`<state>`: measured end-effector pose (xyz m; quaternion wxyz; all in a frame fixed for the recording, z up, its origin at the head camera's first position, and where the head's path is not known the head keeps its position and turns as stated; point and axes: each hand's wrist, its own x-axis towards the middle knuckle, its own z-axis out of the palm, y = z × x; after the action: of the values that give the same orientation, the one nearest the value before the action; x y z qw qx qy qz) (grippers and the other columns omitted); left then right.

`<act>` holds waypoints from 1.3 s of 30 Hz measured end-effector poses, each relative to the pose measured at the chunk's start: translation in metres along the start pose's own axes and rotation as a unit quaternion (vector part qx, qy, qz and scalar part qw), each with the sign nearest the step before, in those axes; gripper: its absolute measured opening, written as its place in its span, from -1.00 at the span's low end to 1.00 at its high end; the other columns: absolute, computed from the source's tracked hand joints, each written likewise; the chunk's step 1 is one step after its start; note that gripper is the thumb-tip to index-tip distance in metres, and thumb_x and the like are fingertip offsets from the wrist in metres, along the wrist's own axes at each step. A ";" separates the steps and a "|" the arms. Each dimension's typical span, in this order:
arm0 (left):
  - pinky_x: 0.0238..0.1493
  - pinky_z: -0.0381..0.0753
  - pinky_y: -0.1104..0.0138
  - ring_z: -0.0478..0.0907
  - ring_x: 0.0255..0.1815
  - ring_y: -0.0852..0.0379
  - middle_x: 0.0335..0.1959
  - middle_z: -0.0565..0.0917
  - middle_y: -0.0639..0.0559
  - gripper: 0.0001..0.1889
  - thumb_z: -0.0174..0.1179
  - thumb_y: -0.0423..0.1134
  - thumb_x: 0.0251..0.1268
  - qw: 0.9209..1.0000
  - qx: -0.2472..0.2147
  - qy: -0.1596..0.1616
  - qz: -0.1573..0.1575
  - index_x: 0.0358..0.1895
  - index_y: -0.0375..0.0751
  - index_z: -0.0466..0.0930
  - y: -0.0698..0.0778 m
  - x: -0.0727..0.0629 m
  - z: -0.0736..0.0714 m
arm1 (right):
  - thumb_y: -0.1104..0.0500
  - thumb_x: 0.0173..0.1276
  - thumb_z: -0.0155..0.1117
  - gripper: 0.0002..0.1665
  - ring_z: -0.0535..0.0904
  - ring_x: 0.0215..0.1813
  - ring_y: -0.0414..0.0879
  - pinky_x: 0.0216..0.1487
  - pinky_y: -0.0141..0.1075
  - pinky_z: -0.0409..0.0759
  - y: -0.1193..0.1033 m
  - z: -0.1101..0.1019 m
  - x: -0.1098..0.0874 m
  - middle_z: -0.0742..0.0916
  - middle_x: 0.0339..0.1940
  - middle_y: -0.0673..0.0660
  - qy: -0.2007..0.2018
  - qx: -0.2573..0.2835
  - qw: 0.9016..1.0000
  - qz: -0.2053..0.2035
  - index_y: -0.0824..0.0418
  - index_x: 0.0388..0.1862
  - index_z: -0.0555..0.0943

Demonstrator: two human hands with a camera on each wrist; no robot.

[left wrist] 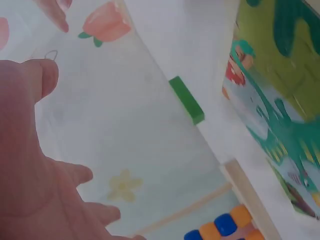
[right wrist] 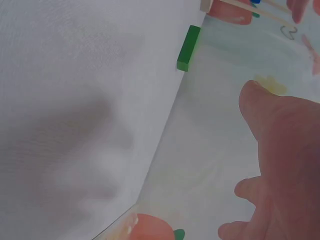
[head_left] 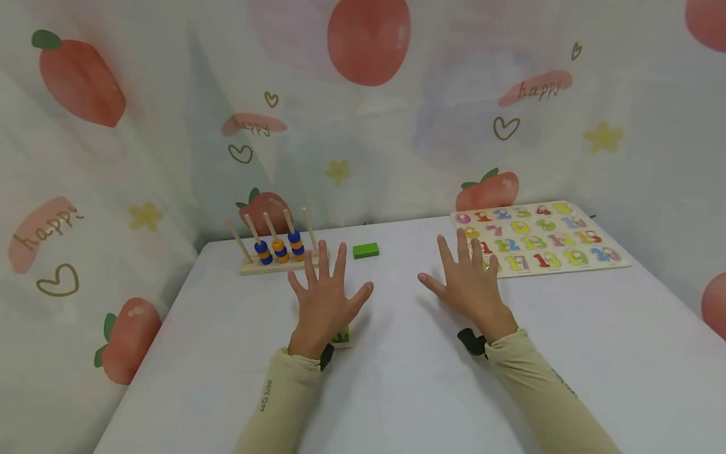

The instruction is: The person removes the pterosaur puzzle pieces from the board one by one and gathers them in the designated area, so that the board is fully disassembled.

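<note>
Here, two hands [head_left: 322, 309] [head_left: 472, 290] spread ten fingers [head_left: 323, 260] near one green block [head_left: 365, 251].

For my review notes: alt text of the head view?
A bare left hand, partly hiding a green patterned box, and right hand spread their fingers above a white table. Beyond: a wooden rack with blue and orange rings, a green rectangular block and a cream number board.

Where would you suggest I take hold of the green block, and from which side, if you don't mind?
I'd pinch the green block at mid-length, across its narrow width, coming from above: it lies flat with its long side running roughly left to right. The left hand looks handier, being nearer.
</note>
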<state>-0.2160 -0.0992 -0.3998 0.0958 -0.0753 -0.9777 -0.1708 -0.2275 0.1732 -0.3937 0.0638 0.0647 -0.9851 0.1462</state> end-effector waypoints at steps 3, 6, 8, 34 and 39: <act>0.48 -0.33 -0.56 -0.32 0.74 -0.41 0.80 -0.21 -0.14 0.00 0.11 0.40 0.49 1.000 -0.009 0.006 0.007 0.79 0.04 -0.04 -0.007 -0.006 -0.003 | -0.31 0.57 0.26 0.14 -0.16 0.68 0.56 0.47 0.61 -0.12 0.002 0.000 0.000 -0.08 0.75 0.50 -0.001 0.004 1.000 0.000 0.28 0.78 0.02; 0.46 -0.33 -0.58 -0.32 0.74 -0.42 0.80 -0.18 -0.13 0.01 0.14 0.38 0.48 1.000 -0.022 0.005 0.012 0.79 0.01 -0.04 -0.016 -0.011 -0.004 | -0.31 0.57 0.26 0.14 -0.16 0.68 0.56 0.46 0.61 -0.10 0.004 0.000 0.000 -0.07 0.74 0.50 0.002 0.002 1.000 0.000 0.28 0.78 0.02; 0.45 -0.34 -0.58 -0.33 0.74 -0.43 0.80 -0.17 -0.13 0.02 0.15 0.38 0.47 1.000 -0.027 -0.001 0.013 0.79 -0.01 -0.04 -0.022 -0.014 -0.004 | -0.31 0.57 0.25 0.14 -0.16 0.68 0.56 0.46 0.61 -0.10 0.004 -0.001 0.001 -0.07 0.74 0.51 0.002 0.002 1.000 0.001 0.28 0.78 0.02; 0.47 -0.30 -0.56 -0.26 0.72 -0.49 0.74 0.07 -0.29 0.24 0.33 0.45 0.27 0.989 -0.014 -0.145 -0.026 0.75 -0.29 -0.04 -0.094 -0.050 -0.018 | -0.29 0.60 0.22 0.11 -0.12 0.68 0.57 0.48 0.59 -0.05 0.000 -0.001 0.003 -0.06 0.75 0.51 -0.022 0.026 0.999 0.001 0.28 0.78 0.01; 0.47 -0.26 -0.56 -0.21 0.71 -0.48 0.74 0.08 -0.26 0.26 0.33 0.50 0.22 0.981 0.005 -0.190 -0.033 0.74 -0.29 0.04 -0.096 -0.051 -0.020 | -0.28 0.61 0.22 0.10 -0.14 0.69 0.56 0.50 0.57 -0.08 -0.002 0.001 0.003 -0.08 0.75 0.49 -0.031 0.035 0.999 0.001 0.28 0.79 0.00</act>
<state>-0.1805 -0.2013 -0.4232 -0.0969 -0.0736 -0.9810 -0.1513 -0.2302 0.1706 -0.3936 0.0311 0.0707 -0.9808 0.1788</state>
